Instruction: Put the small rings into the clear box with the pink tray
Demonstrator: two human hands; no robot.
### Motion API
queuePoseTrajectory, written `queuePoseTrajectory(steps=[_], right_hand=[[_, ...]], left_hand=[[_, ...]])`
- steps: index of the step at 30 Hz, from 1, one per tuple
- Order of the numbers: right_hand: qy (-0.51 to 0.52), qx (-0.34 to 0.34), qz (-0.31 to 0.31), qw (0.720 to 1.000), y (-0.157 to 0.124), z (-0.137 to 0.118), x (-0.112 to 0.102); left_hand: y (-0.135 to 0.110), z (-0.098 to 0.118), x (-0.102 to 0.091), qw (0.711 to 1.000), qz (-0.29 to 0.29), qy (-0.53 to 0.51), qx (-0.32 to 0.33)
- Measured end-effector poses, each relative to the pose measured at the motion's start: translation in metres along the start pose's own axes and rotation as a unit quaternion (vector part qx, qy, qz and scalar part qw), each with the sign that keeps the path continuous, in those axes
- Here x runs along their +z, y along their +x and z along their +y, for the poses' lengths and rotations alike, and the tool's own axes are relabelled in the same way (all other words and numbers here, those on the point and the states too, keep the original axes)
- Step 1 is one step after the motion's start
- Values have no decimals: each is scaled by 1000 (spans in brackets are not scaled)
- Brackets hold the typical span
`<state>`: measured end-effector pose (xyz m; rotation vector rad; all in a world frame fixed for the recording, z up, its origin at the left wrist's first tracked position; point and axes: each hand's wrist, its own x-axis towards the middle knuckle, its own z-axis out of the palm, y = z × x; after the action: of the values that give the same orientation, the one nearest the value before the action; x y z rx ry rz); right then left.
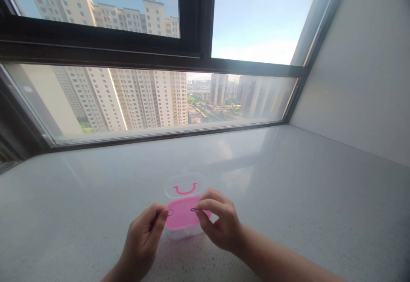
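Note:
My left hand (143, 236) is closed in a pinch on a small thin ring (171, 212), which sticks out past the fingertips. Thumb and forefinger of my right hand (222, 220) pinch a small dark loop (192, 209). Whether these are hair ties or metal rings is too small to tell. The two loops are apart, both above a pink and clear plastic box (183, 218). Behind the pink part lies a clear oval lid (169, 193) with a pink handle (185, 191). My right fingers hide the box's right side.
The box stands on a pale speckled windowsill (96, 205). A dark window frame (160, 139) runs along its back edge, and a white wall (358, 81) rises on the right. Tall buildings (141, 96) show through the glass.

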<state>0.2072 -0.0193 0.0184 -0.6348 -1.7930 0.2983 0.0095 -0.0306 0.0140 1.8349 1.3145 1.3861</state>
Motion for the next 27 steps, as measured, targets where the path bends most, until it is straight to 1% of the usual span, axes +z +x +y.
queuePoseTrajectory(steps=[6,16,22,27], right_hand=[[0,5,-1,1000,0,0,0],[-6,17,0,1000,-1,1,1],[-10,12,0,1000,-1,0,0],[-9,14,-2,1000,-1,-1,-1]], left_hand=[[1,1,-1,1000,-9,-6,2],[0,4,1,1000,17,-1,6],[0,0,0,1000,7,2,9],[0,0,0,1000,15,5,11]])
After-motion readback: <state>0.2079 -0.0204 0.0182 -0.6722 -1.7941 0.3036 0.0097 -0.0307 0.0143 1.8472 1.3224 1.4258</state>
